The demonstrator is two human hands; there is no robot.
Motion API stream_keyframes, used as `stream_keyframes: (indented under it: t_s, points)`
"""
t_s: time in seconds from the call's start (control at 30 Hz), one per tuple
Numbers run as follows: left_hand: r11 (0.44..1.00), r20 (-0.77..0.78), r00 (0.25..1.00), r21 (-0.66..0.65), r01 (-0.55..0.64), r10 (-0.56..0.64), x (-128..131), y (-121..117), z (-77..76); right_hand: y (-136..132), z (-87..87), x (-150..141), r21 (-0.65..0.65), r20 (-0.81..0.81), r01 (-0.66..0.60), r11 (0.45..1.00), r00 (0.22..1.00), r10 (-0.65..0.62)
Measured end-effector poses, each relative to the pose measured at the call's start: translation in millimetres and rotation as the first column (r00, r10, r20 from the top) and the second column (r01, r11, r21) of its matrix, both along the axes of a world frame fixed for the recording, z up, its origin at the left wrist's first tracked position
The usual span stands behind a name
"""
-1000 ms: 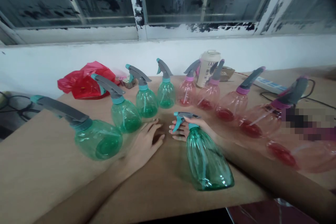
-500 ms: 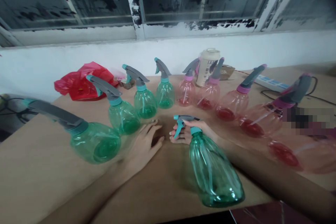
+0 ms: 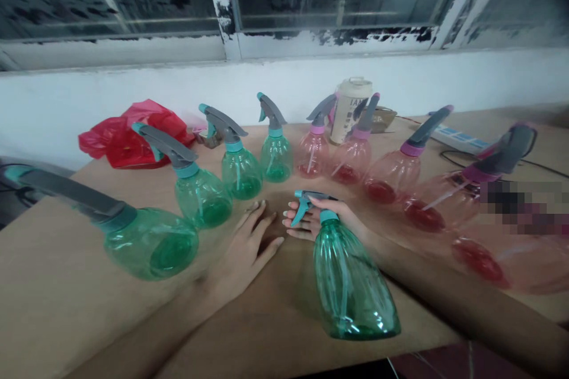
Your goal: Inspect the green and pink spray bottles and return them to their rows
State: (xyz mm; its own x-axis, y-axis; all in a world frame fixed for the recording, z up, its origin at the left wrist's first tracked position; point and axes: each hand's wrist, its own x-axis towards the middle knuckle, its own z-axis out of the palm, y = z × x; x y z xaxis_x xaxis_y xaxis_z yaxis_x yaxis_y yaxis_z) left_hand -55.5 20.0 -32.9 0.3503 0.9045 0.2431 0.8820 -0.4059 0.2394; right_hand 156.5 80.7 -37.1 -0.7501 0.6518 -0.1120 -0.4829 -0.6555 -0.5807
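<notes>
My right hand [image 3: 317, 220] is wrapped round the neck of a green spray bottle [image 3: 349, 284], just under its grey and teal trigger head. The bottle is tilted with its base toward me, near the front edge of the wooden table [image 3: 53, 302]. My left hand [image 3: 244, 246] lies flat on the table with its fingers stretched out, holding nothing. It rests just left of the right hand, close to a standing green spray bottle [image 3: 200, 192]. More green bottles [image 3: 146, 243] curve off to the left.
Several pink spray bottles [image 3: 393, 169] stand in an arc to the right. A red plastic bag [image 3: 128, 136] lies at the back left, a lidded paper cup [image 3: 351, 109] at the back middle, and a power strip [image 3: 457, 139] with cables at the back right. A white wall and window are behind.
The held green bottle swung a little: its base went right and toward me, then came back left. The view shifted slightly. My left hand stayed flat in place.
</notes>
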Motion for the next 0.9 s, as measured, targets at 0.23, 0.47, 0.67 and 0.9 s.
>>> stream_keyframes:
  t_s: [0.23, 0.47, 0.67, 0.9]
  points:
    - [0.999, -0.093, 0.995, 0.020, 0.024, -0.022, 0.4, -2.7, -1.8, -1.6, 0.8, 1.7, 0.108, 0.087, 0.055, 0.993, 0.994, -0.065]
    - [0.999, -0.149, 0.988, -0.005, 0.037, -0.037, 0.6, -3.3, -1.0, -2.6, 7.1, 0.9, 0.015, 0.029, -0.001, 1.000, 1.000, 0.001]
    - [0.999, -0.154, 0.987, -0.012, 0.038, -0.039, -0.8, -3.2, -0.5, 0.1, 5.1, 0.6, -0.059, 0.009, -0.036, 0.998, 0.999, 0.037]
    - [0.999, -0.171, 0.985, 0.005, 0.039, -0.037, -0.5, -3.5, 1.5, -1.1, 7.8, -0.5, -0.062, -0.011, -0.030, 0.998, 1.000, 0.030]
